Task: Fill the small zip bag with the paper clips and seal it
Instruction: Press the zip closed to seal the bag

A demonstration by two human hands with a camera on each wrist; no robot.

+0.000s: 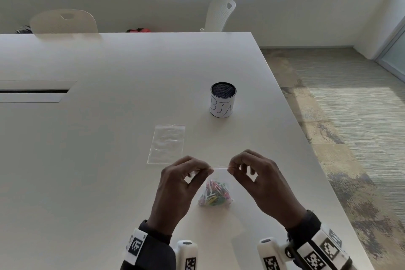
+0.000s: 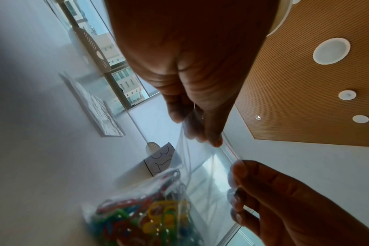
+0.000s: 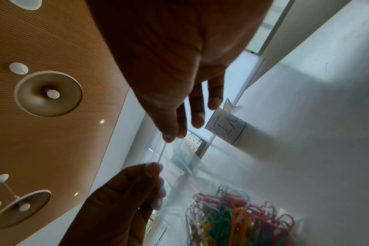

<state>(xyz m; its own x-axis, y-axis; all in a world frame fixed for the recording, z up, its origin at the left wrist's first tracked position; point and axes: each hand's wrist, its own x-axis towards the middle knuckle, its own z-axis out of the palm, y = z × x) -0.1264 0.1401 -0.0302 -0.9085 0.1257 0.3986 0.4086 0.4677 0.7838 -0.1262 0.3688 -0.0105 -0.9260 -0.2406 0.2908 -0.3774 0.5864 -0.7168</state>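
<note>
Low in the centre of the head view, the small zip bag (image 1: 215,184) hangs upright between both hands, its bottom resting on or just above the white tabletop (image 1: 109,160); which of the two cannot be told. The coloured paper clips (image 1: 215,195) are bunched in its lower part. The left hand (image 1: 175,190) pinches the left end of the zip strip between thumb and fingertip, and the right hand (image 1: 260,184) pinches the right end the same way, with the strip pulled taut between them. Filling looks done, so the step in hand is the sealing. The next move likely calls for running pinched fingers along the strip until the whole track closes. A second, empty bag (image 1: 167,143) lies flat farther up, and a mesh cup (image 1: 223,103) stands beyond it to the right.
</note>
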